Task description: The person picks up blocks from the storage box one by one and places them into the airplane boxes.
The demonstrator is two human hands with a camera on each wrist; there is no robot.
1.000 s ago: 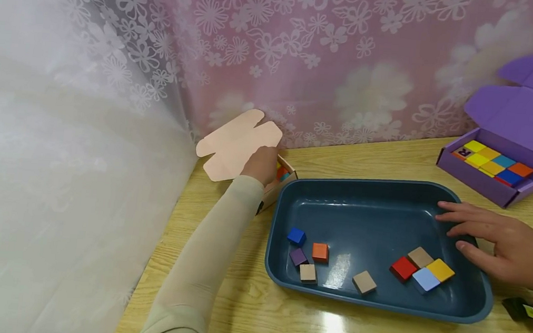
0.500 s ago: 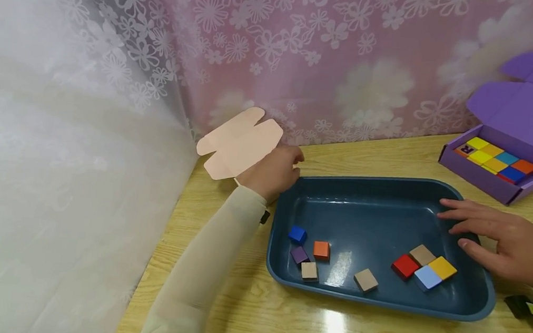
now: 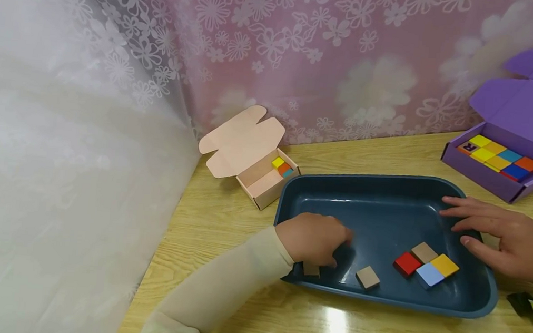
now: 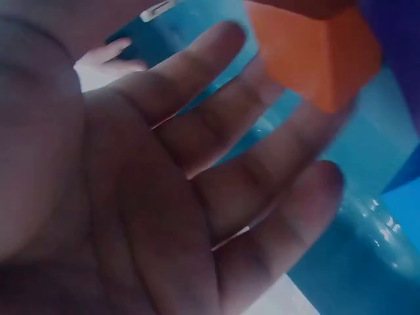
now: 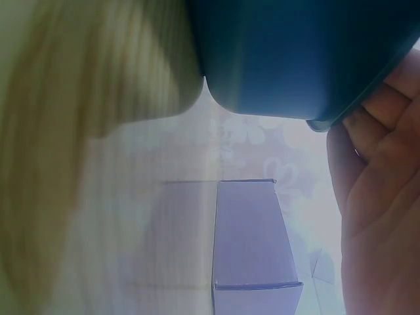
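Observation:
Inside the left part of the blue tray (image 3: 378,298), my left hand (image 3: 312,239) reaches down, hiding several blocks in the head view. Its fingers look spread and fairly straight in the left wrist view. An orange block (image 4: 308,52) lies against their tips; a full pinch by the thumb is not clear. A purple block (image 4: 400,39) and a blue block (image 4: 407,203) are beside it. My right hand (image 3: 507,240) rests its extended fingers on the tray's right rim. Near them sit a red block (image 3: 407,264), a light blue block (image 3: 430,275), a yellow block (image 3: 445,265) and a wooden block (image 3: 424,252).
An open peach box (image 3: 269,190) behind the tray's left end holds a few coloured blocks in its far right part. At the back right, an open purple box (image 3: 480,174) contains several blocks. Another wooden block (image 3: 368,277) lies near the tray's front wall. A flowered curtain (image 3: 331,77) hangs behind.
My left hand has come out of the peach box and moved right and toward me into the tray, uncovering the blocks in the box. The right hand stays at the rim.

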